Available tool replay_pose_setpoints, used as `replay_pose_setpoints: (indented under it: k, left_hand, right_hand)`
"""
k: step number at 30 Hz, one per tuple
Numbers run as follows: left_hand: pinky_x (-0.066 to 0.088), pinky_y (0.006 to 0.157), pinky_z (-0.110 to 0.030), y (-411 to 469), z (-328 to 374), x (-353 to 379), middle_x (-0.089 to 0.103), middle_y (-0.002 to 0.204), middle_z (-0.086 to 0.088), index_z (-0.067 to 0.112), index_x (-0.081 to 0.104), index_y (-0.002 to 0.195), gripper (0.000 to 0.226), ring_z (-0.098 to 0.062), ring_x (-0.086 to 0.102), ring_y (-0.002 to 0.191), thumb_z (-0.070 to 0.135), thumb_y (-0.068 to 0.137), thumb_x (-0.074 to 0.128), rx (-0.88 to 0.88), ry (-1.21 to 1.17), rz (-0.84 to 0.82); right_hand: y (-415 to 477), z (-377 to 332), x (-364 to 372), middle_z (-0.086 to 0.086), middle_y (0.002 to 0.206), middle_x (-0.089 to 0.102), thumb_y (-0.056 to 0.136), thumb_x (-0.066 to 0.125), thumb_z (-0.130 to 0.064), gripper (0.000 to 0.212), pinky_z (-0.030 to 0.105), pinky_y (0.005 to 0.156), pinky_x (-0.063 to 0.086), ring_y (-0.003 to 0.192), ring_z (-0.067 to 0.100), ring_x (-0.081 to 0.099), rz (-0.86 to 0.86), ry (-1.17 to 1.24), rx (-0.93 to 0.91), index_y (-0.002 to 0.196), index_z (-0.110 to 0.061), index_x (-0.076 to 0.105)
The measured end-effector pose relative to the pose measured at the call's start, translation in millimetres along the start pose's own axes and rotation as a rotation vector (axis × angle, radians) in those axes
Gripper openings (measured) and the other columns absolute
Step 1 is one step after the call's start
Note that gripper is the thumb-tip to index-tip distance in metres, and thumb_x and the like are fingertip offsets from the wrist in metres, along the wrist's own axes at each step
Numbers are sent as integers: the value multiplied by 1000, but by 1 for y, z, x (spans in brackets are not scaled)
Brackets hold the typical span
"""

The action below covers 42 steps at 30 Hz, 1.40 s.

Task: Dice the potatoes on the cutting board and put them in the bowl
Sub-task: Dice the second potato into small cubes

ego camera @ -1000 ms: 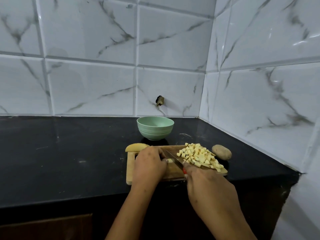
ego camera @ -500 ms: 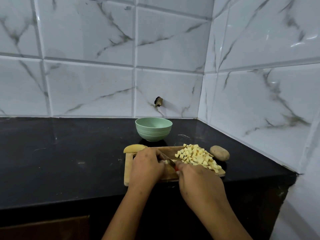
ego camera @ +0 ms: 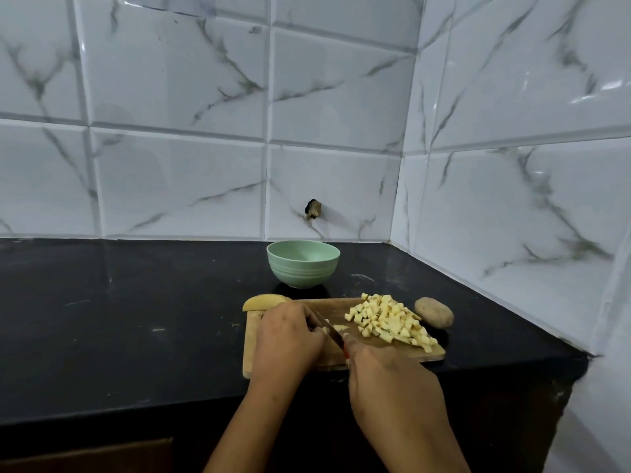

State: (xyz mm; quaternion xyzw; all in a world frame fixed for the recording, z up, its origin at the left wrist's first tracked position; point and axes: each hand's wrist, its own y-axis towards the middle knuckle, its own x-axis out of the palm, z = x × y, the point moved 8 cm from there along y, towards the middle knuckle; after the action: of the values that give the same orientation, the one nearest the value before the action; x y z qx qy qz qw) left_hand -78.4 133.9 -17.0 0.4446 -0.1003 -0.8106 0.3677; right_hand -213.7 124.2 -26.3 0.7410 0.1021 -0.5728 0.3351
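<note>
**DICING STATION: CORNER COUNTER**

Glossy white, grey-veined wall tiles (ego camera: 170, 165) are set behind a polished black countertop (ego camera: 119, 319). A rectangular wooden cutting board (ego camera: 251, 349) is laid near its front edge. A ribbed, round green bowl (ego camera: 303, 264) is placed just behind the board. Diced cubes (ego camera: 389, 319) are heaped on the board's right side. A whole potato (ego camera: 434, 312) lies beside that side, and a peeled half (ego camera: 264, 301) at the far left corner. The knife (ego camera: 329, 327) is gripped by the right hand (ego camera: 392, 380). A pale potato piece (ego camera: 339, 327) is held down by the curled left hand (ego camera: 290, 336).

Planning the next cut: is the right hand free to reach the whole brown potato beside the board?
Likely not yet: the right hand grips the red-handled knife, though nothing blocks the brown potato.
</note>
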Motion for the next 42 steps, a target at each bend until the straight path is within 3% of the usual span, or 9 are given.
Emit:
replay_pose_setpoints:
  k: [4, 7, 11, 18, 24, 29, 33, 37, 42]
  left_hand:
    - [36, 51, -7, 0, 0, -2, 56, 65, 18, 22, 74, 78, 13, -1, 51, 64, 15, 80, 64, -14, -25, -23]
    - [34, 52, -11, -1, -1, -7, 64, 71, 13, 21, 74, 77, 11, -3, 51, 66, 18, 81, 65, -39, -3, 14]
    - [36, 54, -11, 0, -4, -4, 67, 77, 10, 21, 76, 80, 13, -4, 55, 69, 17, 81, 63, -54, 3, -15]
    - [35, 45, -5, 2, -9, -2, 67, 77, 15, 24, 76, 80, 17, 2, 50, 61, 15, 81, 61, -75, -9, -72]
    - [40, 52, -11, 1, -13, -1, 70, 80, 9, 23, 75, 78, 15, -5, 57, 71, 16, 80, 63, -118, 2, -44]
    - [45, 60, -18, -1, -14, -5, 68, 77, 5, 20, 74, 78, 9, -7, 57, 72, 22, 80, 66, -144, 39, 3]
    - [30, 49, -8, 0, -13, -4, 56, 68, 14, 23, 74, 83, 11, -4, 48, 66, 20, 82, 63, -117, 17, -39]
    - [31, 49, -7, 2, -11, -5, 47, 61, 20, 27, 74, 81, 17, -2, 45, 60, 16, 83, 62, -89, 16, -54]
    - [41, 60, -15, -2, -13, -9, 69, 81, 9, 23, 74, 81, 10, -6, 57, 73, 22, 82, 64, -96, 62, 38]
  right_hand:
    - [8, -7, 2, -1, 108, 63, 99, 41, -15, 51, 26, 58, 36, 93, 16, 61, -12, -70, -20, 146, -29, 28]
    - [9, -4, -4, -3, 107, 64, 100, 40, -20, 47, 27, 58, 38, 92, 15, 62, 39, -42, -14, 145, -33, 33]
    - [-5, 1, -15, -7, 113, 63, 101, 39, -26, 48, 26, 64, 41, 96, 13, 62, 92, 20, -9, 147, -35, 28]
    - [-3, -8, 1, -2, 113, 62, 102, 39, -19, 53, 28, 69, 44, 97, 15, 61, -16, -28, -38, 150, -32, 20]
    - [9, -10, -6, -4, 100, 65, 100, 42, -21, 37, 21, 46, 26, 76, 14, 55, 50, -42, -89, 136, -29, 43]
    - [-2, -8, -13, -7, 108, 63, 100, 40, -26, 44, 25, 64, 44, 93, 12, 62, 101, 30, -61, 143, -35, 33]
    - [-7, -10, -14, -8, 111, 61, 101, 39, -27, 47, 26, 67, 45, 91, 11, 59, 74, 39, -52, 145, -37, 28]
    - [-3, -13, -5, -3, 110, 62, 101, 39, -20, 47, 29, 67, 44, 96, 16, 62, 2, -6, -40, 145, -33, 28]
    - [-11, -14, -12, -1, 112, 60, 101, 37, -19, 45, 26, 66, 37, 90, 16, 57, -15, -2, -34, 144, -29, 27]
